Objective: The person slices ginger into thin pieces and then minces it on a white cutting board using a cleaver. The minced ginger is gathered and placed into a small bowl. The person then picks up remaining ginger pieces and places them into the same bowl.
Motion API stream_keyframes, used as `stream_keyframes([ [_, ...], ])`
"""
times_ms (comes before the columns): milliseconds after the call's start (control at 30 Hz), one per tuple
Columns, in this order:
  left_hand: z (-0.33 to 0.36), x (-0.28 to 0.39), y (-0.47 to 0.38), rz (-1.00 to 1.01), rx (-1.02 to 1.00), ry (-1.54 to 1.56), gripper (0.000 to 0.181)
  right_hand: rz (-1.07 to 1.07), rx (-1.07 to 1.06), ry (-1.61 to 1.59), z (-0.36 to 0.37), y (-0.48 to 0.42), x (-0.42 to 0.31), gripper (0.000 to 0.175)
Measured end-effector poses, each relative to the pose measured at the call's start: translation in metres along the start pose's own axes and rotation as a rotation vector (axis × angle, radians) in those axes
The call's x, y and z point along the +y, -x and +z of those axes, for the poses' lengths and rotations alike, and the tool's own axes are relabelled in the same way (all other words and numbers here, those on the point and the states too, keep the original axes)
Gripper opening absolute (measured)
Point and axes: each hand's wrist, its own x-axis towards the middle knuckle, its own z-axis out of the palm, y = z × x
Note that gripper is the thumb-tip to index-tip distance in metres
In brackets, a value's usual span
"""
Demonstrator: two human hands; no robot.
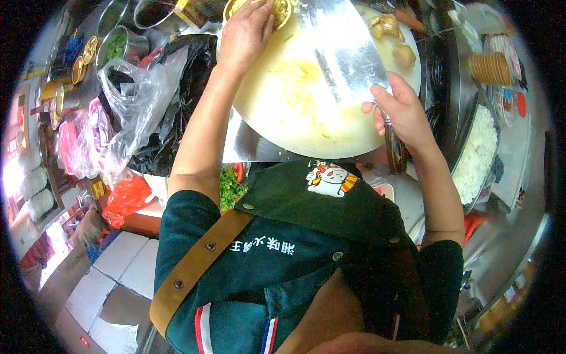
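My right hand [398, 108] is closed on the handle of a broad metal cleaver [349, 48], whose blade lies over a round white cutting board [265, 115]. At the board's far left edge, my left hand [250, 33] rests over a bowl [289, 17] of chopped yellowish pieces, its fingers partly in them. Whether those fingers hold any pieces is hidden. Small yellow bits [300, 93] are scattered over the middle of the board. Two knobbly pieces of ginger [384, 26] sit on its right side, beyond the cleaver.
Clear and black plastic bags [146, 97] lie left of the board, near a metal pot with greens [117, 46]. At right are a long tray of white rice [475, 155] and stacked brown cups [488, 68]. Leafy greens [231, 188] sit below the board's left edge.
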Motion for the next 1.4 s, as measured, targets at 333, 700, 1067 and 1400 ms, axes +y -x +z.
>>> stream_keyframes([
  [333, -0.023, 0.018, -0.013, 0.067, 0.130, 0.084, 0.026, -0.067, -0.131, 0.000, -0.002, 0.002, 0.000, 0.029],
  [700, -0.016, 0.010, -0.036, 0.153, 0.374, -0.042, 0.012, -0.068, -0.091, 0.187, -0.008, 0.016, -0.006, 0.027],
  [1067, -0.035, 0.075, 0.092, -0.176, -0.069, 0.220, 0.068, -0.457, 0.168, 1.160, -0.010, 0.029, 0.040, 0.011],
  [1400, -0.007, 0.112, 0.105, -0.261, -0.017, -0.142, 0.110, -0.615, 0.058, 1.142, -0.004, 0.029, 0.054, 0.013],
])
